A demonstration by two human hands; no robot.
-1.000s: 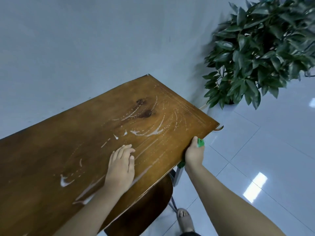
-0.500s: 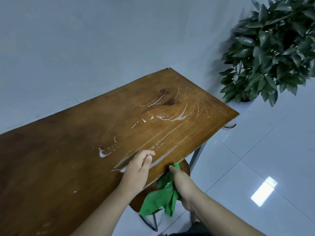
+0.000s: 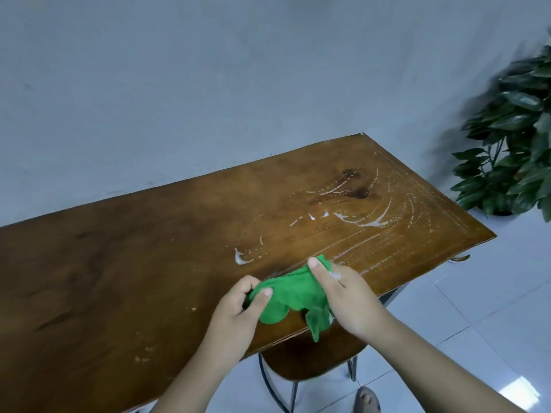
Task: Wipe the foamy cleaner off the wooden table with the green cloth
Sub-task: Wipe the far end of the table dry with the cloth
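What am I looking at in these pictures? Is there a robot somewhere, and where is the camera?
No robot here: a person works with two bare hands. Every picture comes from one wide camera worn on the person's head, looking forward and down. The left hand and the right hand each grip one end of a bunched green cloth at the near edge of a wooden table. White streaks and dots of foam lie on the table's right part, not yet wiped off. A chair is tucked under the table, and a leafy plant stands at the right.
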